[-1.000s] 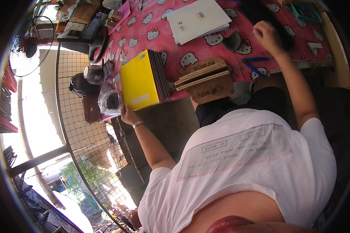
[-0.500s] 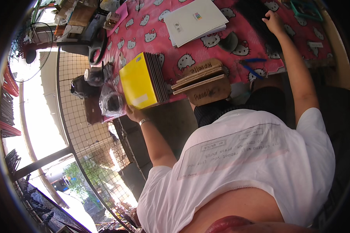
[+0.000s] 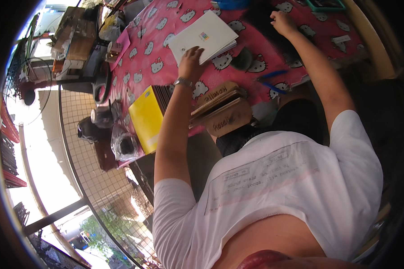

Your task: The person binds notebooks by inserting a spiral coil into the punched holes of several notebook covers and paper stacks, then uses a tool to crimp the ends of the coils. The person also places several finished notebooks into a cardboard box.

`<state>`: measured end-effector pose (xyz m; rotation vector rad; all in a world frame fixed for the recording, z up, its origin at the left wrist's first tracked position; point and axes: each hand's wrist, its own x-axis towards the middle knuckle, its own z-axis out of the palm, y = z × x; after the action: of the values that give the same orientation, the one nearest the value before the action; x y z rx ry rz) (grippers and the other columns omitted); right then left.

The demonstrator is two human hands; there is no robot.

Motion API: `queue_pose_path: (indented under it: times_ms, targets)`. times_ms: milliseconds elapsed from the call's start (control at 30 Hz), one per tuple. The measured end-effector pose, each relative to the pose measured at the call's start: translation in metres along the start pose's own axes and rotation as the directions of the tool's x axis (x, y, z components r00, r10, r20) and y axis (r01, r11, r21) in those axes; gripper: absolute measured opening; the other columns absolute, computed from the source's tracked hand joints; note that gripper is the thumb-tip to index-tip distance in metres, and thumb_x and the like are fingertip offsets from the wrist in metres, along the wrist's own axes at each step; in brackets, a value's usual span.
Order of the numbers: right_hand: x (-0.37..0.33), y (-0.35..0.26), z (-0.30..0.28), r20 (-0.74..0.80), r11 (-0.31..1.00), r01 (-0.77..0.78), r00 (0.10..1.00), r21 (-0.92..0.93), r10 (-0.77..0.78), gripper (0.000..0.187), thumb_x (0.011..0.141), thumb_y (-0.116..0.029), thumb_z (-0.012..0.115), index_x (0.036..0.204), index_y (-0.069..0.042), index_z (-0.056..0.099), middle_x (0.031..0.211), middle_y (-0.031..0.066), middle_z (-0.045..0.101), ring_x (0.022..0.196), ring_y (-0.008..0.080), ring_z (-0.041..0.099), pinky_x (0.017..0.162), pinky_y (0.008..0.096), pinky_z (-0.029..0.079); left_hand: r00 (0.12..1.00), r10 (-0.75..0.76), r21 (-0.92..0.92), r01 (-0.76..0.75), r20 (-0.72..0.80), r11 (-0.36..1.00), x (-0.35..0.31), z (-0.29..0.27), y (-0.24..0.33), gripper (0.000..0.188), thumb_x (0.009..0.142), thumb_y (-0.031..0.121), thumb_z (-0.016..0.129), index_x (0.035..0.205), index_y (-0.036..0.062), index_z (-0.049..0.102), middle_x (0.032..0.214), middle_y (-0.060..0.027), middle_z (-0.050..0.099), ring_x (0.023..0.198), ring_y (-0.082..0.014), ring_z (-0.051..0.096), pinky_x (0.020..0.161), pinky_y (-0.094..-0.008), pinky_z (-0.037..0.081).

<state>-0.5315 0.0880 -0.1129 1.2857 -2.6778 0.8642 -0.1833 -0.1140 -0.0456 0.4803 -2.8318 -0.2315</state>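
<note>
A white-covered spiral notebook (image 3: 214, 32) lies flat on the pink patterned tablecloth (image 3: 155, 50), toward the middle of the table, on top of further white sheets or notebooks whose edges show beneath it. The person's left hand (image 3: 191, 64) reaches over to its near left part, fingers stretched out and slightly apart on the cover; whether the thumb pinches the edge cannot be told. A metallic band circles that wrist. To the right of the notebook, the right hand (image 3: 283, 23) is at a long black bundle (image 3: 261, 24), its fingers curled; whether they grip anything cannot be made out. Between the notebook and the near edge of the table sits a dark grey-green rounded piece (image 3: 243, 59), with blue-handled pliers (image 3: 273, 81) near it on the right. Closer to the person, a set of wooden boards (image 3: 229, 120) with handwriting on them stands at the table edge, just above the lap. To the left, partly covered by the left forearm, is a stack of notebooks with a yellow cover (image 3: 143, 120) on top, and a clear plastic bag (image 3: 124, 142) lies beside it. Farther out are a teal tray (image 3: 326, 5) at the far right, cardboard boxes (image 3: 80, 44) at the far left, and a wire mesh (image 3: 83, 103) beyond the table.
</note>
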Motion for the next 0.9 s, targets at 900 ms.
queue_pose_path:
  times_ms: [900]
  targets:
    - [-0.048,-0.152,0.035,0.618,0.651,-0.561,0.766,0.511,0.175,0.036,0.081,-0.005,0.056,0.115,-0.006,0.067,0.067,-0.0004,0.052,0.044,0.0107,0.04,0.04,0.0268,0.031,0.97,0.025,0.126,-0.057,0.24,0.99,0.027,0.038,-0.018,0.042,0.085,0.03,0.065,0.123,0.017,0.052,0.114,-0.0132,0.062,0.101,-0.0333,0.063,0.086,-0.0434,0.051]
